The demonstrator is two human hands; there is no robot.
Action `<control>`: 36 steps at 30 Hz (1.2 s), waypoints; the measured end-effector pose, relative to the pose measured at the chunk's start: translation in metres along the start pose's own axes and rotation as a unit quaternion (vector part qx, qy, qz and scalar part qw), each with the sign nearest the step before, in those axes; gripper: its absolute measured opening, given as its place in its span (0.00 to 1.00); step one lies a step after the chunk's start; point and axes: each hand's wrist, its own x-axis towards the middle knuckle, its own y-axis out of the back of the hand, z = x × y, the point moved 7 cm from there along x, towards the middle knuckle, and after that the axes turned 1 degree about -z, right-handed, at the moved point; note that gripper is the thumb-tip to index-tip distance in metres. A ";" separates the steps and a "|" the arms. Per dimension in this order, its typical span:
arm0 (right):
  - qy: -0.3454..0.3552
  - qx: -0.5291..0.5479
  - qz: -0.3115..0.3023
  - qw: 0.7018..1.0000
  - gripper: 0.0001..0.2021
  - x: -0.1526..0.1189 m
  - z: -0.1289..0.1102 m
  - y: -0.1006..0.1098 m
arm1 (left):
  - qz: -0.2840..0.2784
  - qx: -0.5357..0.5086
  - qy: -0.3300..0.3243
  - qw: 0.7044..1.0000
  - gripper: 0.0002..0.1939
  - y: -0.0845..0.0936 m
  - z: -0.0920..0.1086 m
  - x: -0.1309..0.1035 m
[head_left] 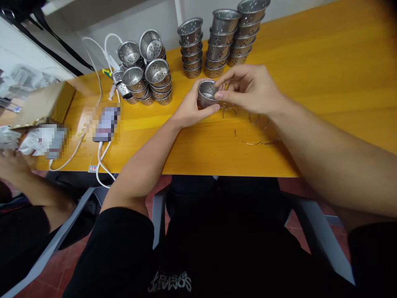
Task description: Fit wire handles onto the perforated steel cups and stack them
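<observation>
A small perforated metal cup [207,92] is gripped by my left hand [192,106], with the thumb along its near side and fingers round its left side. My right hand [245,89] reaches in from the right, thumb and index fingertip close together at the cup's right rim. Whatever lies between those fingertips is too small to make out. Thin wire rings [254,120] lie on the yellow table [201,153] below my right hand, partly hidden by the wrist.
Tall stacks of metal cups [217,45] stand behind my hands, and shorter stacks [145,78] to the left. A phone [106,124] with white cables, a cardboard box [46,103] and another person's hand [14,163] are further left.
</observation>
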 end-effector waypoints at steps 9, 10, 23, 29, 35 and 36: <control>0.074 -0.197 0.049 0.976 0.18 -0.009 -0.015 0.011 | 0.041 0.030 -0.002 0.999 0.50 0.007 -0.001 0.001; 0.079 -0.203 0.045 0.975 0.16 -0.009 -0.015 0.011 | 0.043 0.031 -0.003 0.999 0.50 0.007 0.000 0.001; 0.133 -0.217 0.007 0.967 0.11 -0.007 -0.007 0.006 | 0.046 -0.045 0.013 0.998 0.47 0.013 0.020 0.000; 0.136 -0.244 -0.010 0.960 0.13 -0.006 -0.001 0.002 | 0.049 -0.066 0.024 0.996 0.42 0.015 0.027 -0.003; 0.147 -0.221 -0.045 0.963 0.12 -0.007 0.005 -0.006 | 0.046 -0.056 0.046 0.996 0.38 0.014 0.036 -0.003; 0.144 -0.222 -0.050 0.963 0.13 -0.008 0.005 -0.007 | 0.049 -0.053 0.048 0.996 0.38 0.015 0.038 -0.003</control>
